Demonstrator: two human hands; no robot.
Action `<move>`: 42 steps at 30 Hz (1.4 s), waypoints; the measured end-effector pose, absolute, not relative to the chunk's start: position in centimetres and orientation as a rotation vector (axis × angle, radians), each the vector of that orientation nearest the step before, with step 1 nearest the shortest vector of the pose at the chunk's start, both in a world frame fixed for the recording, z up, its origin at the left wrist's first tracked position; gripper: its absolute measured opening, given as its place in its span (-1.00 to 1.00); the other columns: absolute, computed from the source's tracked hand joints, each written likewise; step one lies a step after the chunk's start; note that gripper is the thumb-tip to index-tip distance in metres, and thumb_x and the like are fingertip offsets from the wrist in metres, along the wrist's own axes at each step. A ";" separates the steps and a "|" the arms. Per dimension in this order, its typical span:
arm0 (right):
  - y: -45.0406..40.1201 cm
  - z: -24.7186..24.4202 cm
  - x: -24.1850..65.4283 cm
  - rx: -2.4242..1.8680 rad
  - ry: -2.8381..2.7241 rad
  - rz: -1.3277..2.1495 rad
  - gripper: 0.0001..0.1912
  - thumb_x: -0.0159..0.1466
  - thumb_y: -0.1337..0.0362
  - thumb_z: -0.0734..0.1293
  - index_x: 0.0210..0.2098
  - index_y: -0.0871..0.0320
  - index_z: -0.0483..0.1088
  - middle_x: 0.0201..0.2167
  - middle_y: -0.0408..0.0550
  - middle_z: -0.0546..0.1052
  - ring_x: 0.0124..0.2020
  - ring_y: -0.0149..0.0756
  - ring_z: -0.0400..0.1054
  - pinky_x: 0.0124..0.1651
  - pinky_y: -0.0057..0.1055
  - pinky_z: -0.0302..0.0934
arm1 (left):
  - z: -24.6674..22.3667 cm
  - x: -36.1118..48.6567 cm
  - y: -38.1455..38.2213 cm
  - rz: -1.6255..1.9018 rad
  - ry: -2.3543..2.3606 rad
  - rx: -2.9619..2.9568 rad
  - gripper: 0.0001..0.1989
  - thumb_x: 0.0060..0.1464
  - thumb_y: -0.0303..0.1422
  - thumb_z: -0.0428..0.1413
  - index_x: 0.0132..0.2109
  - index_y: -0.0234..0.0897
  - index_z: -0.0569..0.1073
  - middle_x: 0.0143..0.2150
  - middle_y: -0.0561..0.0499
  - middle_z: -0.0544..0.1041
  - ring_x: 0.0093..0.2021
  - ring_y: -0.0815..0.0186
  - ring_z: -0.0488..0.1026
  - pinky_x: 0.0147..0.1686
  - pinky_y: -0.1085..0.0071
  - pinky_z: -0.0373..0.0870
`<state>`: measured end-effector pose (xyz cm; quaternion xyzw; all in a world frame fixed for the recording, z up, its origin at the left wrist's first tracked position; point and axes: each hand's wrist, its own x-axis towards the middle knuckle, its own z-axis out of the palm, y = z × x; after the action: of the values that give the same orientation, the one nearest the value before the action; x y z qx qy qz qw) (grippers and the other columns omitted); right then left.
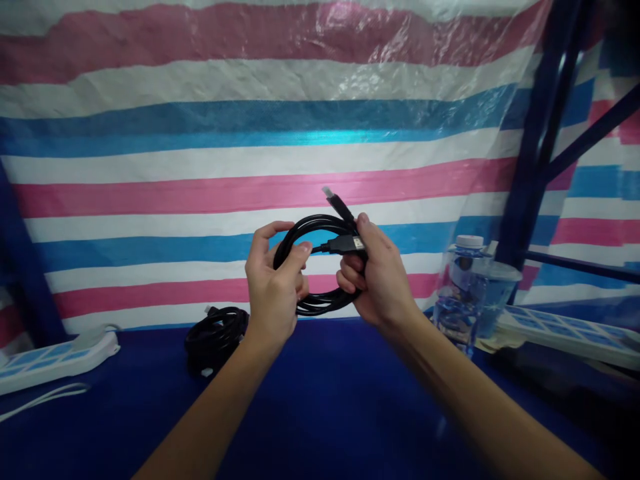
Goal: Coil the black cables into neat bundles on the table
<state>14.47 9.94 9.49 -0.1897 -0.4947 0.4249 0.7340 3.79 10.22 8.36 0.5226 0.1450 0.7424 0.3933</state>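
A coiled black cable (320,222) is held up above the table between both hands. My left hand (274,283) is closed round the left side of the loops, its thumb pressed on them. My right hand (377,270) grips the right side, fingers curled under and thumb on top. One black USB-type plug (345,245) lies across the inside of the coil, its metal end by my right fingers. Another plug (340,205) with a pale tip sticks up above my right thumb. The part of the coil inside my right fist is hidden.
Another bundle of black cable (216,337) lies on the blue table (320,400) at left. White power strips (90,353) sit at both sides. A water bottle (460,293) and a lidded plastic cup (495,293) stand at right. Behind hangs a striped sheet (250,193).
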 end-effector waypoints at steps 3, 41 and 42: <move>10.0 9.3 13.9 -0.403 -1.006 0.887 -0.70 0.19 0.08 0.30 -0.49 0.10 0.14 -0.74 -0.36 0.08 -0.78 -0.60 -0.17 -0.76 -0.61 -0.19 | 8.3 3.6 10.5 1.934 0.367 1.337 -0.77 -0.03 -0.41 0.15 -0.21 -0.13 0.29 -0.55 0.22 0.28 -0.77 0.62 0.01 -0.80 0.65 0.01; 10.8 9.6 14.8 -0.581 -1.119 0.971 -0.76 0.04 0.46 0.39 -0.41 0.17 0.22 -0.66 -0.36 0.18 -0.74 -0.66 -0.06 -0.74 -0.64 -0.05 | 7.9 4.6 11.6 2.139 0.573 1.353 -0.69 -0.11 -0.56 0.12 -0.16 -0.19 0.43 -0.30 0.06 0.38 -0.56 0.51 0.27 -0.67 0.58 0.15; 10.8 9.6 14.9 -0.585 -1.124 0.994 -0.75 0.02 0.47 0.40 -0.41 0.17 0.23 -0.66 -0.37 0.18 -0.74 -0.66 -0.06 -0.74 -0.64 -0.06 | 8.0 4.7 11.6 2.112 0.574 1.331 -0.68 -0.11 -0.56 0.12 -0.16 -0.19 0.43 -0.33 0.08 0.36 -0.61 0.54 0.23 -0.71 0.58 0.13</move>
<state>14.93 10.82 9.55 -0.2617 -0.5031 0.4452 0.6929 4.65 11.64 7.96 0.4979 0.2148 0.7901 0.2858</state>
